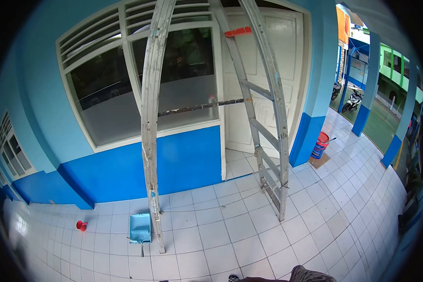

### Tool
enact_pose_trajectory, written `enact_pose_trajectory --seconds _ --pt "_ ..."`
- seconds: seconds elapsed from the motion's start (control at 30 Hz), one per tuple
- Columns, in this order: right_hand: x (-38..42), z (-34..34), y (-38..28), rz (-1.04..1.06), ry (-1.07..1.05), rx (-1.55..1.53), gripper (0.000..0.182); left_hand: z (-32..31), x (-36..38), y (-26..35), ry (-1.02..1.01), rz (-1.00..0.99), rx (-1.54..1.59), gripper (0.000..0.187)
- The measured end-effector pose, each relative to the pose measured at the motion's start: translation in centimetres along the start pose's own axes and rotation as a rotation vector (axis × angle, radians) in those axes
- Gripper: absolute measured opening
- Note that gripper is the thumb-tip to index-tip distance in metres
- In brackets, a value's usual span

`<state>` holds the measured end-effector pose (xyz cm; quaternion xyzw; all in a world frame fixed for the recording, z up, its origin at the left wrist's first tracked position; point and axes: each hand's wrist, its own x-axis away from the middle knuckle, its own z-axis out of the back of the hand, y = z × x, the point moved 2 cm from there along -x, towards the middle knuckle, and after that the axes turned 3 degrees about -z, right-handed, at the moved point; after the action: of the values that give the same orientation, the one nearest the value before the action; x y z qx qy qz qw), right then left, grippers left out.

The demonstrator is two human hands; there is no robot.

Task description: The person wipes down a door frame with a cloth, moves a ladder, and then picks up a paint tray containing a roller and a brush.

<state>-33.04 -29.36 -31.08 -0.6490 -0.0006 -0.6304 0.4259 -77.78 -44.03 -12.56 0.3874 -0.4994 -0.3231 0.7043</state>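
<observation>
Neither of my hands shows in the head view. An aluminium stepladder (150,122) stands with its legs spread on the white tiled floor (211,230), in front of a window and a door. Left of its near leg lies a blue paint tray (140,228), with a roller handle (142,249) sticking out toward me. Farther left on the tiles is a small red cup (81,225). At the bottom edge a checkered shoe (233,278) and patterned cloth (310,274) are partly visible.
A blue wall (188,162) runs below the window (174,80). The white door (263,70) is behind the ladder. A red and blue bucket (319,146) stands on cardboard (320,159) beside a pillar (310,117). Farther right a motorcycle (352,100) is parked.
</observation>
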Motion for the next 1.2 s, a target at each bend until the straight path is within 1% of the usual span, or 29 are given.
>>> enact_pose_trajectory --seconds 0.03,0.1,0.13,0.17,0.2,0.23,0.3,0.37,0.4,0.43,0.5,0.57,0.63,0.67,0.73,0.77,0.83,0.9,0.97,1.03,1.07,1.1,1.13,1.17,1.2 --pt "0.7 -0.9 0.7 -0.003 0.041 -0.111 0.058 0.7 0.6 -0.2 -0.005 0.039 -0.016 0.053" --pt "2.8 -3.1 1.8 0.034 0.081 -0.321 0.056 2.4 1.9 -0.2 0.031 0.036 -0.23 0.044" --pt "3.9 -4.3 2.1 0.078 0.061 -0.402 0.055 3.7 2.1 -1.9 0.046 -0.034 -0.305 0.045" --pt "4.9 -5.4 2.3 0.132 0.014 -0.467 0.054 4.8 2.6 -3.0 0.036 0.045 -0.281 0.048" --pt "5.8 -6.4 2.3 0.183 -0.054 -0.504 0.053 5.9 3.7 -2.6 0.009 0.17 -0.243 0.057" --pt "6.3 -7.8 2.2 0.225 -0.134 -0.541 0.052 7.1 3.9 -4.9 0.03 0.16 -0.22 0.054" --pt "6.5 -11.5 1.2 0.192 -0.171 -0.587 0.05 9.9 6.3 -4.7 0.025 0.168 -0.108 0.049" --pt "7.4 -15.5 -2.5 0.036 0.013 -0.611 0.04 13.3 8.0 -6.6 0.048 0.182 -0.031 0.045" --pt "7.4 -18.0 -4.5 0.025 0.117 -0.514 0.037 15.0 8.4 -8.8 0.069 0.166 -0.04 0.047" --pt "6.9 -20.4 -5.7 0.019 0.223 -0.416 0.036 16.9 9.4 -10.0 0.06 0.193 -0.026 0.047" --pt "3.8 -24.4 -7.1 0.213 0.318 -0.257 0.033 20.7 10.7 -11.7 0.115 0.269 0.013 0.049" --pt "0.2 -27.5 -9.1 0.294 0.415 -0.235 0.029 24.5 11.6 -13.4 0.155 0.342 0.049 0.048" --pt "2.8 -32.2 -17.0 0.286 0.41 -0.31 0.024 28.4 12.0 -14.0 0.228 0.359 0.023 0.046" --pt "1.9 -34.1 -18.7 0.345 0.422 -0.304 0.021 30.4 11.6 -14.3 0.211 0.365 0.009 0.046" --pt "0.6 -36.9 -21.8 0.465 0.421 -0.247 0.017 33.5 9.9 -15.1 0.301 0.334 0.096 0.044" --pt "-0.3 -38.3 -23.1 0.524 0.407 -0.201 0.016 34.8 8.7 -15.1 0.29 0.339 0.094 0.044" --pt "-2.4 -40.7 -25.4 0.512 0.377 -0.226 0.016 37.4 5.4 -14.8 0.312 0.346 0.104 0.043" --pt "-4.6 -43.4 -28.4 0.602 0.341 -0.13 0.014 39.9 1.6 -13.3 0.273 0.336 0.099 0.042" --pt "-7.5 -46.1 -32.1 0.566 0.336 -0.197 0.014 42.2 -2.7 -11.3 0.202 0.31 0.105 0.041" --pt "-11.1 -48.8 -36.1 0.541 0.332 -0.26 0.014 44.6 -7.6 -10.4 0.169 0.308 0.037 0.04" --pt "-14.4 -50.3 -37.1 0.442 0.32 -0.303 0.014 45.7 -10.1 -10.0 0.161 0.305 0.035 0.041" --pt "-17.3 -51.7 -38.6 0.428 0.329 -0.323 0.014 46.9 -12.6 -10.0 0.151 0.304 0.035 0.041" --pt "-20.3 -53.1 -40.0 0.3 0.235 -0.275 0.016 48.2 -15.4 -10.5 0.089 0.359 0.023 0.041" --pt "-23.2 -54.5 -40.9 0.167 0.137 -0.224 0.017 49.2 -18.2 -11.4 0.093 0.316 -0.036 0.041" --pt "-26.6 -55.3 -41.1 0.12 0.083 -0.169 0.018 50.3 -20.8 -10.4 0.066 0.394 -0.041 0.041"
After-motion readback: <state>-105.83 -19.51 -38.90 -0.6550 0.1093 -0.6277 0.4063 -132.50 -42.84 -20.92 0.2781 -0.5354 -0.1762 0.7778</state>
